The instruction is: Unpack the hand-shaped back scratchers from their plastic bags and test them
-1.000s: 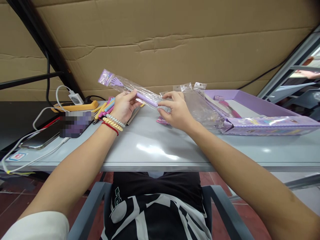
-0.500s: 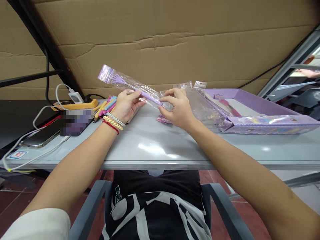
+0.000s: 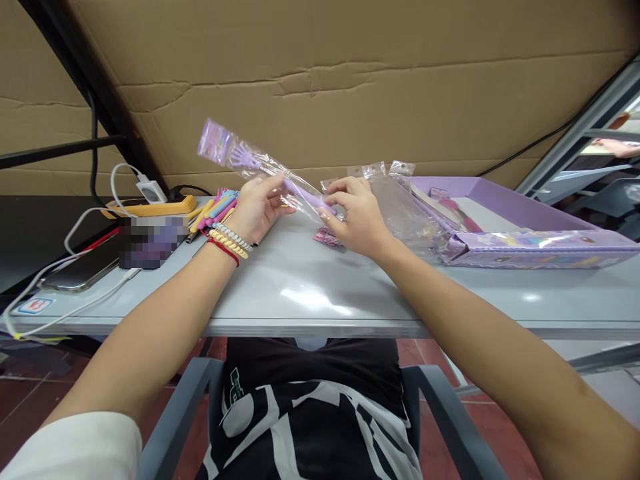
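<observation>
A purple back scratcher (image 3: 303, 193) with a hand-shaped head lies inside a clear plastic bag (image 3: 273, 167), tilted with its head up to the left. At the bag's upper end is a printed purple card (image 3: 216, 142). My left hand (image 3: 261, 207) grips the bagged scratcher near its middle between thumb and fingers. My right hand (image 3: 357, 217) pinches the lower right end of the handle and bag. Under my right hand, small printed pink cards (image 3: 327, 236) rest on the table. Several clear bags (image 3: 400, 207) lie just right of that hand.
An open purple box (image 3: 540, 250) stands at the right, with a pink item (image 3: 463, 217) in it. Colourful sticks (image 3: 215, 210) are piled to the left. Two phones, one a dark phone (image 3: 85, 267), lie by white cables and a yellow power strip (image 3: 150, 208). Cardboard (image 3: 325, 87) lines the back.
The bagged back scratcher has turned slightly, its card end now facing more toward the camera. Both hands keep their hold, with the left shifted a little up and right.
</observation>
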Demonstrator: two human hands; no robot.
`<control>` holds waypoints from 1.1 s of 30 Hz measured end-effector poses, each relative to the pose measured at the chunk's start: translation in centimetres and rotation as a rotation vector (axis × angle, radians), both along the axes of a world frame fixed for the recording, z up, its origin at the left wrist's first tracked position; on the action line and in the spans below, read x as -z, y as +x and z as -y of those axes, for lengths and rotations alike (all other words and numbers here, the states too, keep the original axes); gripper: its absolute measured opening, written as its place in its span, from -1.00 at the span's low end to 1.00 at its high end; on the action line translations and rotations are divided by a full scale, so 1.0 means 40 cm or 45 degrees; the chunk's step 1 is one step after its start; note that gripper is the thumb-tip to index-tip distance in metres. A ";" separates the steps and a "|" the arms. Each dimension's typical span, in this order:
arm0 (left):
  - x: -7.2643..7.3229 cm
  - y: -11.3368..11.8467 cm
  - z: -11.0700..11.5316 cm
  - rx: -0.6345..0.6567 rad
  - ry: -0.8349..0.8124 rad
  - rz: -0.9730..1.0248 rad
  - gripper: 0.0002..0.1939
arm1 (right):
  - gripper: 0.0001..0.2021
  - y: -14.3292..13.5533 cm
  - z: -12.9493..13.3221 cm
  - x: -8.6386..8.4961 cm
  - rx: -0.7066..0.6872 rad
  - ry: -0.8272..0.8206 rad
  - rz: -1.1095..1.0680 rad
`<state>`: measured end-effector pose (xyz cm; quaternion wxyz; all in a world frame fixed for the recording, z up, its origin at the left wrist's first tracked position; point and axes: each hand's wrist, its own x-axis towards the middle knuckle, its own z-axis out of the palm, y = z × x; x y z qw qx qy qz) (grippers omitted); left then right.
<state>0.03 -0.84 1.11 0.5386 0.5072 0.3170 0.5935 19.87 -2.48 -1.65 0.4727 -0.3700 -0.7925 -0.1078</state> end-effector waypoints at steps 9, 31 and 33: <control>-0.003 -0.054 -0.060 -0.402 -0.068 0.382 -0.67 | -0.89 0.024 0.005 -0.033 0.122 0.146 -0.083; -0.012 -0.148 -0.103 -0.302 -0.235 0.051 -0.76 | -0.65 0.270 -0.066 -0.180 -0.001 -0.307 -1.487; -0.013 -0.125 -0.076 -0.083 -0.261 -0.160 -0.77 | -0.71 0.264 -0.048 -0.177 -0.176 -0.326 -1.559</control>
